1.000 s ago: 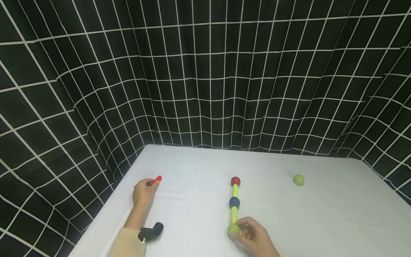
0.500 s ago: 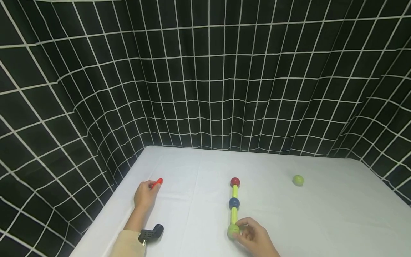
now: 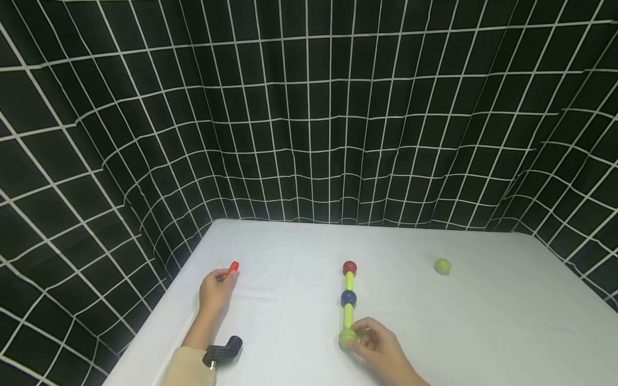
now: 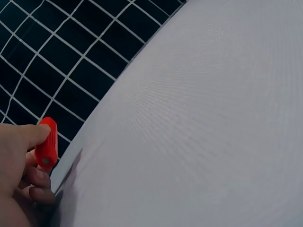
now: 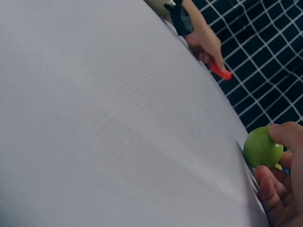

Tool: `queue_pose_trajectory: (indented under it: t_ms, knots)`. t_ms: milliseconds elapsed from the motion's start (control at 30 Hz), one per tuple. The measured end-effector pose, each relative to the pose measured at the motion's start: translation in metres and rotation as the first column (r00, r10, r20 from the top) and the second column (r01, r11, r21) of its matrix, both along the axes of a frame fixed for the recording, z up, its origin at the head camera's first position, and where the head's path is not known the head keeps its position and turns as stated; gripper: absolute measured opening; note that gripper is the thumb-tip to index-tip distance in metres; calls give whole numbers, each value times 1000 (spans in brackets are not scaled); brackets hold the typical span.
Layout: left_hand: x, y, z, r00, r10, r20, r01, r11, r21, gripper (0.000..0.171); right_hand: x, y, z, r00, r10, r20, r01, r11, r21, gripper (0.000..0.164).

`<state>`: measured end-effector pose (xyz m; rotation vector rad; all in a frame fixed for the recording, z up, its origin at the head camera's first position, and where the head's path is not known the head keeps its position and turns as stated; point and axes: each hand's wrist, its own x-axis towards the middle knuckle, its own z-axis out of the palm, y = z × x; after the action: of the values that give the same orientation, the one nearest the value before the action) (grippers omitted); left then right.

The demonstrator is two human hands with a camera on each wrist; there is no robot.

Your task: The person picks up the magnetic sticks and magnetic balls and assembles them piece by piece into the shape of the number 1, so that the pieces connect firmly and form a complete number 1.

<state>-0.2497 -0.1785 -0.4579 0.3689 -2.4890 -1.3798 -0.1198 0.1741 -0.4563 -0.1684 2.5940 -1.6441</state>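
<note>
My left hand (image 3: 214,294) pinches a short red plastic rod (image 4: 46,144) between thumb and fingers at the left side of the table. At centre front, my right hand (image 3: 381,348) grips a green ball (image 5: 260,147) by its right side, thumb and fingers around it. This ball is the near end of a straight chain. From it a yellow-green rod (image 3: 348,316) leads to a blue ball (image 3: 348,298). A second yellow-green rod (image 3: 350,281) joins the blue ball to a red ball (image 3: 350,267) at the far end.
A loose green ball (image 3: 442,266) lies at the back right of the white-covered table (image 3: 289,252). Dark curtains (image 3: 309,134) with a white grid hang behind and along both sides. A black wrist camera (image 3: 223,351) sits on my left wrist.
My left hand has turned the red rod a little, so it points more upward. The right hand keeps its hold on the green ball. The head view has shifted slightly.
</note>
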Motion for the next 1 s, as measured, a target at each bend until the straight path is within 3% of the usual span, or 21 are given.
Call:
queue_pose_trajectory:
  t_ms: [300, 567, 833, 1000]
  knots:
    - [-3, 3, 3, 1000, -25, -15, 27, 980, 197, 40, -10, 3, -2, 999, -35, 5, 34, 997, 66, 40]
    - [-2, 15, 14, 993, 21, -120, 14, 960, 280, 40, -18, 6, -1, 999, -29, -18, 30, 997, 72, 39]
    - [2, 27, 18, 992, -19, -122, 59, 939, 338, 33, -26, 10, -2, 998, -6, -55, 9, 998, 58, 37]
    - [1, 36, 15, 991, -85, -103, 120, 910, 397, 29, -34, 14, -1, 998, 8, -62, -5, 998, 56, 38]
